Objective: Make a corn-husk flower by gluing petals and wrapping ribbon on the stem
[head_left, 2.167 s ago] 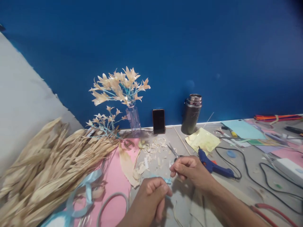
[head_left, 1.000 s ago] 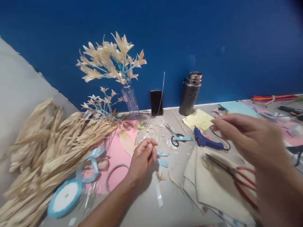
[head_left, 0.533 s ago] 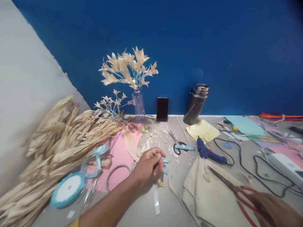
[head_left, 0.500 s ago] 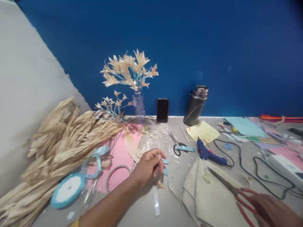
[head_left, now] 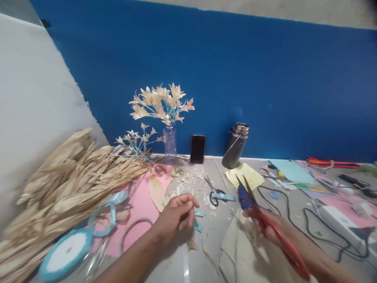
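My right hand (head_left: pixel 268 224) grips a pair of red-handled scissors (head_left: pixel 282 241), their long dark blades slightly apart and pointing up and away. Behind those blades lies a blue glue gun (head_left: pixel 244 198), partly hidden. A folded beige cloth (head_left: pixel 235 243) is below the right hand. My left hand (head_left: pixel 180 212) hovers low over the table with its fingers curled and the thumb against them; what it may hold is hidden. Short light-blue ribbon pieces (head_left: pixel 198 225) show just right of its fingers. Dry husk scraps (head_left: pixel 192 244) lie beneath it.
Dried husks (head_left: pixel 73 177) heap at left, beside a blue ribbon spool (head_left: pixel 66 251) and pink sheet (head_left: pixel 141 196). Husk flowers (head_left: pixel 160 102) stand in a clear bottle (head_left: pixel 170 145). A phone (head_left: pixel 197 149), flask (head_left: pixel 235 147), small scissors (head_left: pixel 216 194) and black cord (head_left: pixel 290 208) are around.
My right hand has lifted the red-handled scissors from the lower right inward, up over the cloth and glue gun. My left hand keeps its curled pose. The view has tilted upward.
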Action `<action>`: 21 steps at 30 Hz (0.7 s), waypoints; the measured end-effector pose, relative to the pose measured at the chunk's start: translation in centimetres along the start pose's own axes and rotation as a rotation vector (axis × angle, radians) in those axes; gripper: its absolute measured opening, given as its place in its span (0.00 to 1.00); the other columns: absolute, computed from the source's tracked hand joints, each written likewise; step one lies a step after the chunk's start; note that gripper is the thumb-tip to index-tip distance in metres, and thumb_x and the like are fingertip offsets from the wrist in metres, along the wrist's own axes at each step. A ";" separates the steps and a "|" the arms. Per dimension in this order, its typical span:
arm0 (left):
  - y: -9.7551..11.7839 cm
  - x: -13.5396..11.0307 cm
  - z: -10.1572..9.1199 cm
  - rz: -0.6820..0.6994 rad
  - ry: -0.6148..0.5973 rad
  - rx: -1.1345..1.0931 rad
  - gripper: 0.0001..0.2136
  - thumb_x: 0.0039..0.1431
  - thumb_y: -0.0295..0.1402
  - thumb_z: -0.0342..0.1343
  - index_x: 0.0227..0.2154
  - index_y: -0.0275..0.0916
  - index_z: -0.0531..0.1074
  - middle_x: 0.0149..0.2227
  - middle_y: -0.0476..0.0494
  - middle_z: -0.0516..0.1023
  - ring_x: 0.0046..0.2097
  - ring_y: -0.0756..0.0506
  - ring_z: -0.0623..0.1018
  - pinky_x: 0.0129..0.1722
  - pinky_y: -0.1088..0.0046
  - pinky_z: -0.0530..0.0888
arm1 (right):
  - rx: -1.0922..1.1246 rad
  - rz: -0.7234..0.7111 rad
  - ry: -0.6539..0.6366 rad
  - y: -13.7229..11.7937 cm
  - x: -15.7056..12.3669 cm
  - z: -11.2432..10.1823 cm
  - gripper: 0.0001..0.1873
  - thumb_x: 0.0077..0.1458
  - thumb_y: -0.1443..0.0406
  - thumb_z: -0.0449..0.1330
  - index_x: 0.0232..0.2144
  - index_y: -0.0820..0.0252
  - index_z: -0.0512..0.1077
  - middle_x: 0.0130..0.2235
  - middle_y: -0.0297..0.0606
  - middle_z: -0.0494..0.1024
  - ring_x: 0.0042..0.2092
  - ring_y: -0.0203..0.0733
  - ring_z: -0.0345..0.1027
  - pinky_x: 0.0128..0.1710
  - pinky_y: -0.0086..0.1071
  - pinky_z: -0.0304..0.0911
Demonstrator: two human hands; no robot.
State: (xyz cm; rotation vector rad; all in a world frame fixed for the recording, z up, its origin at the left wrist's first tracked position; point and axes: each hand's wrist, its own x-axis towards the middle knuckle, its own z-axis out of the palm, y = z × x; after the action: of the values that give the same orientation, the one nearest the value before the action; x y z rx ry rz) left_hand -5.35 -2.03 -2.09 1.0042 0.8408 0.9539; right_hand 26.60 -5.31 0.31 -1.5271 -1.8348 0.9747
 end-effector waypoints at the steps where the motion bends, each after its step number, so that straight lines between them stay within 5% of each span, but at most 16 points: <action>1: 0.1 -0.1 0.0 -0.003 -0.006 0.003 0.11 0.58 0.40 0.56 0.32 0.36 0.71 0.15 0.52 0.70 0.15 0.56 0.52 0.18 0.78 0.47 | 0.010 0.008 -0.077 -1.0 1.0 0.4 0.26 0.52 0.46 0.60 0.45 0.55 0.79 0.33 0.39 0.78 0.34 0.46 0.70 0.35 0.36 0.71; 7: 0.2 -0.4 -0.1 -0.033 -0.023 0.037 0.11 0.57 0.40 0.56 0.31 0.35 0.73 0.13 0.52 0.68 0.15 0.55 0.52 0.18 0.78 0.47 | 0.052 0.028 -0.278 -4.0 3.9 2.3 0.25 0.54 0.44 0.58 0.39 0.58 0.74 0.29 0.33 0.68 0.30 0.38 0.58 0.29 0.30 0.60; 16: 0.6 -0.3 -0.2 -0.027 0.013 0.171 0.10 0.57 0.37 0.54 0.28 0.35 0.74 0.11 0.53 0.63 0.16 0.54 0.54 0.20 0.78 0.49 | 0.102 0.067 -0.216 -4.7 5.1 4.4 0.27 0.55 0.42 0.58 0.23 0.56 0.56 0.24 0.26 0.54 0.26 0.34 0.50 0.25 0.29 0.49; 21: 0.5 -0.4 -0.4 -0.044 0.007 0.175 0.09 0.57 0.35 0.54 0.27 0.35 0.74 0.11 0.53 0.63 0.16 0.54 0.53 0.20 0.77 0.49 | 0.058 0.073 -0.179 -4.0 5.1 4.8 0.25 0.55 0.46 0.60 0.22 0.56 0.57 0.22 0.25 0.54 0.25 0.33 0.49 0.24 0.28 0.47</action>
State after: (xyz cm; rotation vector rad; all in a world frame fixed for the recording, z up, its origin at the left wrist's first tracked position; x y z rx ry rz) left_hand -5.98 -2.13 -1.74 1.1282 0.9610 0.8570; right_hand 19.49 -1.57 0.56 -1.5234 -1.8654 1.2233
